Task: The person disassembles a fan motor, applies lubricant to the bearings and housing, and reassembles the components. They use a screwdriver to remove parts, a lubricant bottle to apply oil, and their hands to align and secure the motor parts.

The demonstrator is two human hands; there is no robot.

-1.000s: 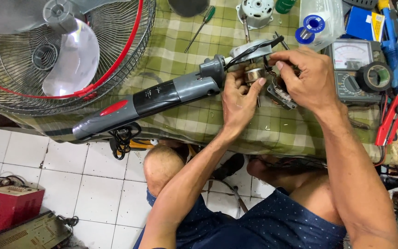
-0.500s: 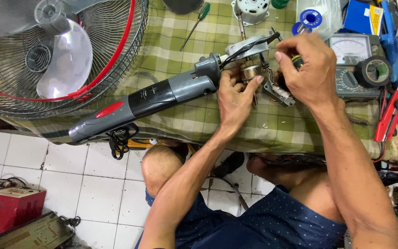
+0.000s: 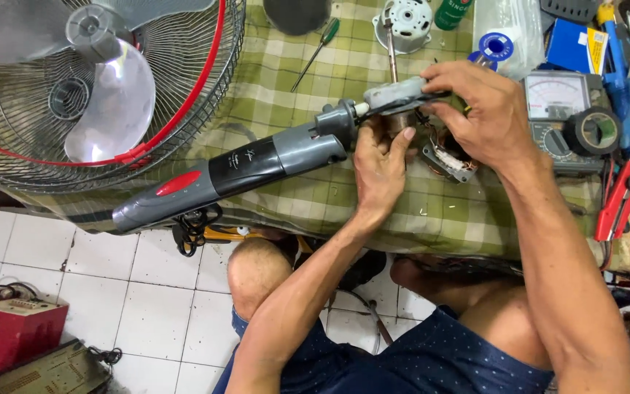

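On the checked cloth (image 3: 308, 197) covering the workbench, we found both hands working at the head end of a grey fan neck (image 3: 235, 171) with a red button, which lay slantwise with its lower end hanging past the table edge. Our left hand (image 3: 380, 171) was closed from below around the small motor core (image 3: 400, 122), thumb and fingers wrapped on it, so that grip was clamped on the part. Our right hand (image 3: 479, 109) was closed from above on the grey bracket (image 3: 397, 93) and the black wires running off it, fingertips pinched together on that piece. The motor core thus sat between the two grips, touching both, just above the square winding frame (image 3: 446, 157) that rested on the cloth under the right wrist. We judged that the step called for a steady lower hand, the bracket kept square to the core, and the wires kept out of the joint, since a pinched lead looked the likeliest fault. A dismantled fan cage (image 3: 103, 80) with clear blades lay to the left, well apart. A meter (image 3: 555, 109), a roll of black tape (image 3: 596, 131) and a green screwdriver (image 3: 315, 45) lay near.
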